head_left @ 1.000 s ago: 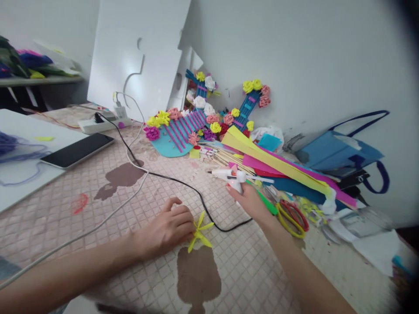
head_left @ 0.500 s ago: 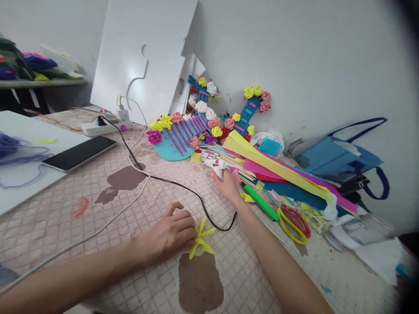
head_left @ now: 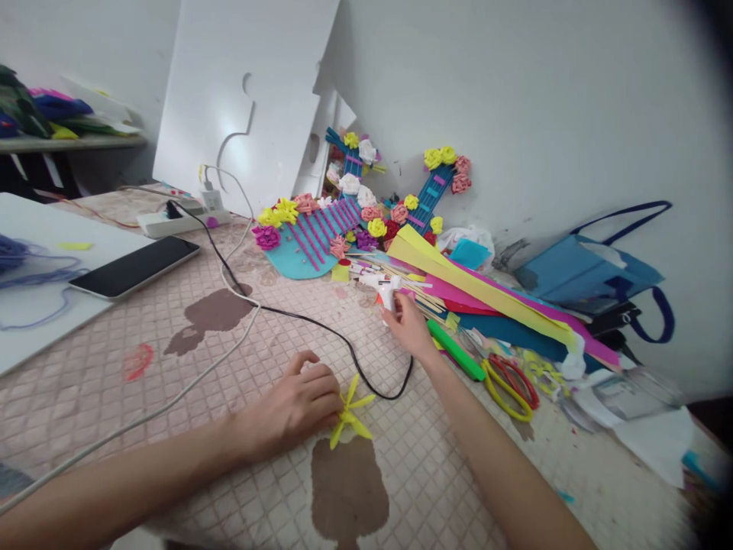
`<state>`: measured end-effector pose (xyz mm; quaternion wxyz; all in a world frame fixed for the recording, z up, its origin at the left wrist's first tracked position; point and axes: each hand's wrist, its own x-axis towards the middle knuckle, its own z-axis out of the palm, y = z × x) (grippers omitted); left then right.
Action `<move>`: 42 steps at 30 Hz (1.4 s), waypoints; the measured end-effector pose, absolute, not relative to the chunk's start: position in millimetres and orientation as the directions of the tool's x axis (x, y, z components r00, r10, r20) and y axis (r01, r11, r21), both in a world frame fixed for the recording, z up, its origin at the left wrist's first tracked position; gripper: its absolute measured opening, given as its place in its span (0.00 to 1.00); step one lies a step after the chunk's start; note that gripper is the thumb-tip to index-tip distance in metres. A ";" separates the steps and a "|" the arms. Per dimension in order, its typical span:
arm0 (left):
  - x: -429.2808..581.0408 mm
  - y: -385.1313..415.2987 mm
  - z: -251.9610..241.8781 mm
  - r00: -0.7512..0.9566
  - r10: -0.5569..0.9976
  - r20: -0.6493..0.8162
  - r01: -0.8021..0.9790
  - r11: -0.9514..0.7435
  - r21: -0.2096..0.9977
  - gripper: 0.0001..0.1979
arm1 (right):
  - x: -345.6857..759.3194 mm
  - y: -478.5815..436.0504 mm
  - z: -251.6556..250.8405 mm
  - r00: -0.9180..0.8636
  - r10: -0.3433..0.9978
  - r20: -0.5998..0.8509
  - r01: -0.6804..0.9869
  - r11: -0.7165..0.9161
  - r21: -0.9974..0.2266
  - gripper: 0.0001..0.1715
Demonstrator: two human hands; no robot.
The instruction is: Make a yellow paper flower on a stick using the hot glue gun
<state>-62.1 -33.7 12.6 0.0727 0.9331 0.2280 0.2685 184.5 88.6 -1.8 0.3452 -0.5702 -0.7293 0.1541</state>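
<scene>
My left hand (head_left: pixel 306 401) rests on the table with curled fingers, closed on one side of a yellow paper flower (head_left: pixel 350 413) whose narrow petals spread out flat. Farther forward, my right hand (head_left: pixel 408 327) is closed round the handle of a white glue gun (head_left: pixel 385 286) with an orange trigger. The gun's nozzle points left, close to a bundle of thin wooden sticks. A black cord (head_left: pixel 337 334) loops over the table between my two hands. The fingertips of my left hand are partly hidden.
Paper flowers decorate a blue craft piece (head_left: pixel 303 248). Right of my right arm lie a green box cutter (head_left: pixel 456 350), scissors (head_left: pixel 508 389) and coloured paper strips (head_left: pixel 486 286). A phone (head_left: pixel 137 267), a power strip (head_left: pixel 172 222) and a white cable (head_left: pixel 192 387) are on the left.
My right hand has tilted and raised the glue gun slightly, so more of its handle and orange trigger shows. My left hand and the yellow flower have stayed in place.
</scene>
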 end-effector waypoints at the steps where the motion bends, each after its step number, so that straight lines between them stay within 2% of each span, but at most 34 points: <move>1: -62.0 -33.6 12.7 0.753 0.467 0.465 0.386 -0.884 0.262 0.12 | 185.6 87.9 -3.0 -0.109 0.940 0.324 0.714 0.301 -0.632 0.25; 6: -61.5 -33.6 12.3 0.747 0.483 0.457 0.400 -0.876 0.271 0.11 | 184.5 90.5 -6.8 -0.066 0.945 0.322 0.703 0.273 -0.656 0.24; 12: -62.3 -33.8 13.2 0.760 0.478 0.440 0.407 -0.878 0.251 0.11 | 177.7 87.6 -1.0 -0.125 0.951 0.282 0.728 0.281 -0.626 0.09; 15: -62.3 -34.1 13.9 0.761 0.484 0.431 0.417 -0.875 0.247 0.11 | 174.5 80.1 1.0 -0.140 0.952 0.273 0.742 0.284 -0.608 0.07; 23: -62.3 -34.2 13.2 0.755 0.475 0.452 0.408 -0.880 0.243 0.12 | 167.1 92.7 -0.3 -0.046 0.940 0.339 0.776 0.247 -0.581 0.10; 26: -62.2 -34.1 13.1 0.751 0.468 0.466 0.407 -0.884 0.232 0.11 | 166.2 100.2 -0.1 -0.086 0.943 0.321 0.797 0.259 -0.546 0.09; 32: -61.9 -33.5 13.3 0.745 0.462 0.482 0.397 -0.887 0.236 0.11 | 168.2 102.1 2.6 -0.189 0.945 0.268 0.815 0.303 -0.494 0.14; 42: -62.0 -33.4 11.6 0.746 0.475 0.467 0.405 -0.880 0.248 0.11 | 175.6 105.9 2.1 -0.207 0.949 0.238 0.804 0.303 -0.511 0.15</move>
